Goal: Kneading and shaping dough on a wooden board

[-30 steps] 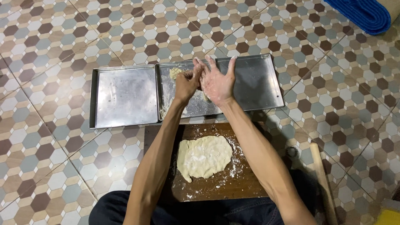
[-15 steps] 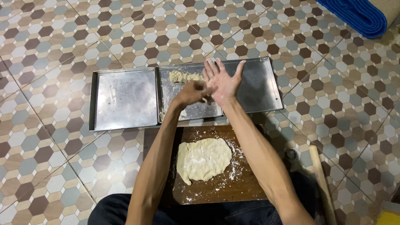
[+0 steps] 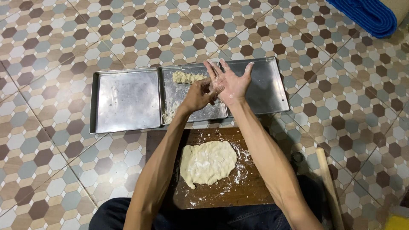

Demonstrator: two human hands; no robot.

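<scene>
the right hand (image 3: 232, 83) was spread flat and open, fingers apart and dusted white with flour, held above the middle metal tray (image 3: 194, 111). the left hand (image 3: 200, 94) was curled, its fingertips pressed against the right palm; whether a scrap of dough was pinched between them could not be told from this angle. neither hand gripped the tray.

the middle metal tray was a shallow rectangle of dull, scratched sheet metal with a low raised rim, smeared with flour. a rough, lumpy strip of dough (image 3: 187, 77) lay near its far edge, just left of the hands, pale and ragged. a thinner pale smear sat at the tray's near left corner.

touching the middle tray on its left was a second tray (image 3: 128, 100) of the same metal, bare and streaked. on its right, partly under the right hand, a third tray (image 3: 266, 87) showed the same grey sheen.

just near of the middle tray lay a brown wooden board (image 3: 238, 187), flour scattered over its grain, bearing a flattened, uneven oval dough sheet (image 3: 208, 162), soft and matt. both forearms crossed above the board and hid part of it.

right of the board a pale wooden rolling pin (image 3: 330, 189) lay on the floor (image 3: 51, 51), which was tiled in brown, grey and cream hexagons. far beyond the trays, to the right, sat a ribbed blue mat (image 3: 366, 15).
</scene>
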